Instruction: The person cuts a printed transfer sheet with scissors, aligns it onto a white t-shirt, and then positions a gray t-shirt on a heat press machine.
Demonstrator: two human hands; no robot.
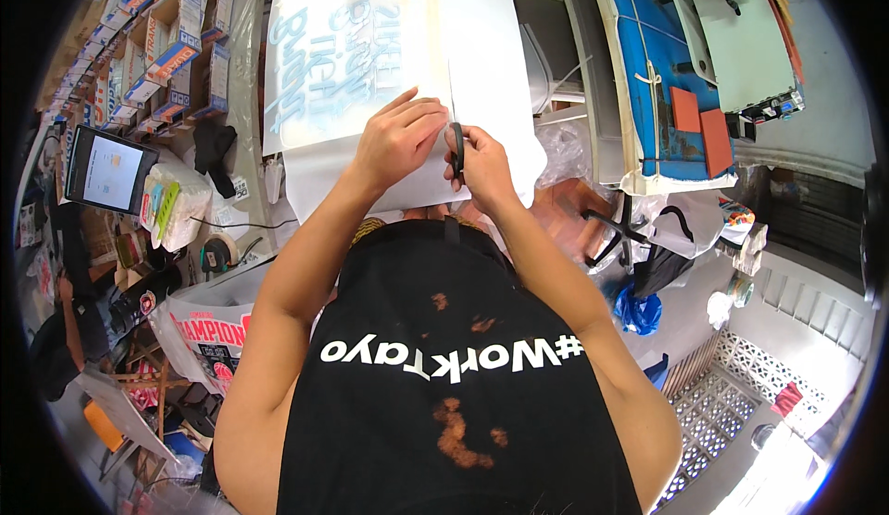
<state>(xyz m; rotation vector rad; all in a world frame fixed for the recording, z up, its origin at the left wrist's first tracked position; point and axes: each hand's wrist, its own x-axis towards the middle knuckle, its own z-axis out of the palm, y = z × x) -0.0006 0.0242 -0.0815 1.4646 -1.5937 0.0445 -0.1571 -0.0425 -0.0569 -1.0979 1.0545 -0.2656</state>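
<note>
Near the middle of the head view, my right hand [483, 168] grips black-handled scissors [457, 149] at the cut edge of a white sheet [329, 70] printed with pale blue lettering and a faint yellowish band. The blades are mostly hidden along that edge. My left hand [400, 135] lies on this sheet just left of the scissors, fingers extended and slightly curved, their tips close to the cut. A larger white paper [495, 61] spreads underneath and hangs toward my body.
Stacked boxes [176, 52], a screen [102, 168] and a tape measure [216, 254] stand at left. At right are a blue padded board [648, 43] with reddish blocks [713, 144], and a black chair base [625, 228] below it.
</note>
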